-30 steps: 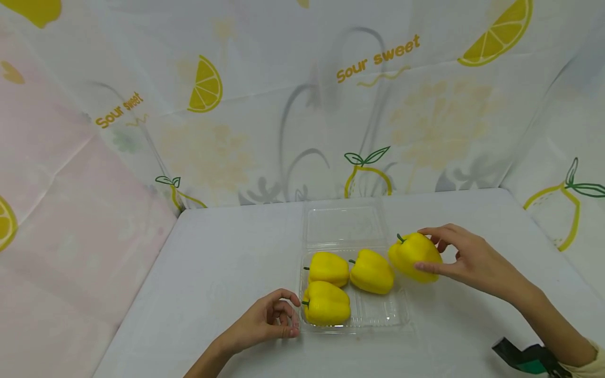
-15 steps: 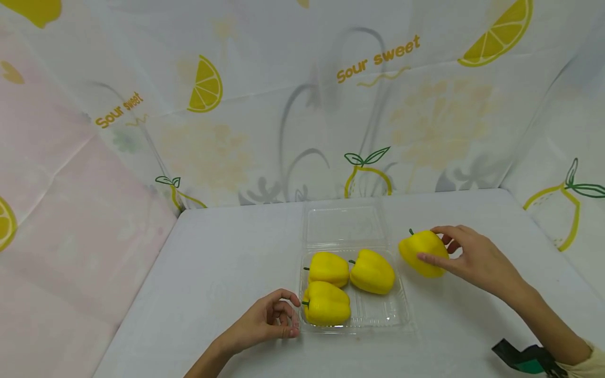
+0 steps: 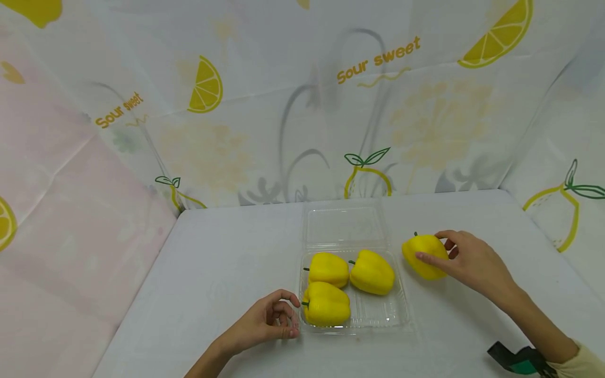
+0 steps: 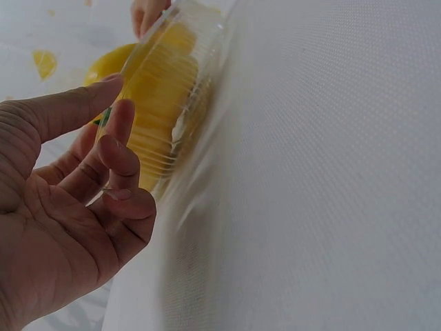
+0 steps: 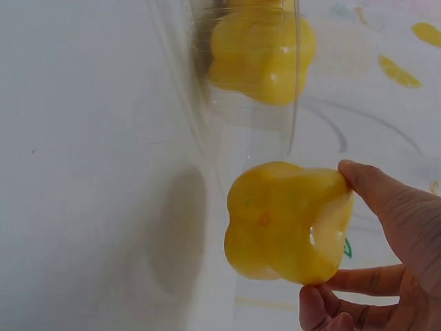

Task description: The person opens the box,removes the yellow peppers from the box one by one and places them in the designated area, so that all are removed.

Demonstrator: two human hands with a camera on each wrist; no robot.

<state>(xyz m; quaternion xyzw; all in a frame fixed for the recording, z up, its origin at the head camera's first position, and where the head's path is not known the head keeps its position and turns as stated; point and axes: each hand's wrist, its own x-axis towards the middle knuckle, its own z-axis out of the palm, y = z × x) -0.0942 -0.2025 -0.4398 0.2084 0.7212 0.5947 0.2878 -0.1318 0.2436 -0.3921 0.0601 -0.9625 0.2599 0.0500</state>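
A clear plastic clamshell container (image 3: 378,315) lies on the table with its lid folded back. Inside are three yellow bell peppers: one at the back left (image 3: 328,269), one at the front left (image 3: 327,304) and one at the back right (image 3: 372,272). My left hand (image 3: 274,317) holds the container's left rim between thumb and fingers, also seen with the hand (image 4: 83,179) in the left wrist view. To the right of the container, my right hand (image 3: 477,262) grips a fourth yellow bell pepper (image 3: 425,256) by its side. Its shadow in the right wrist view lies apart from it.
The open lid (image 3: 345,226) lies flat behind the container. White cloth covers the table (image 3: 227,252), and a lemon-print curtain (image 3: 264,131) stands along its back and sides. A black and green strap (image 3: 522,362) hangs near the right forearm.
My right hand has carried its bell pepper rightward, away from the container's right edge, and slightly lower at the end. The left hand and the peppers inside the container have stayed put.
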